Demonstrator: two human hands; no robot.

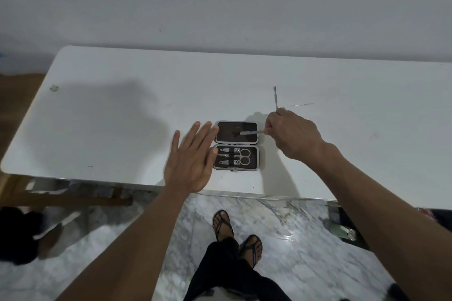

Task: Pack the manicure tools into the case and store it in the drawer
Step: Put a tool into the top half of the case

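A small manicure case (pixel 254 144) lies open on the white table (pixel 122 117), its dark lining up. The near half holds two nail clippers, a slim tool and scissors (pixel 243 156) under a strap. My left hand (pixel 192 159) lies flat and open against the case's left side. My right hand (pixel 291 133) pinches a thin metal tool (pixel 252 132) whose tip hovers over the far half. A second slim tool (pixel 275 96) sticks out beyond that hand; I cannot tell whether it is held. A thin needle-like tool (pixel 301 104) lies on the table further right.
The table's near edge (pixel 220 190) runs just in front of the case. A wooden frame (pixel 73 199) sits below the table at left. Dark objects (pixel 22 234) rest on the marble floor at left, and my sandalled feet (pixel 234 234) stand below.
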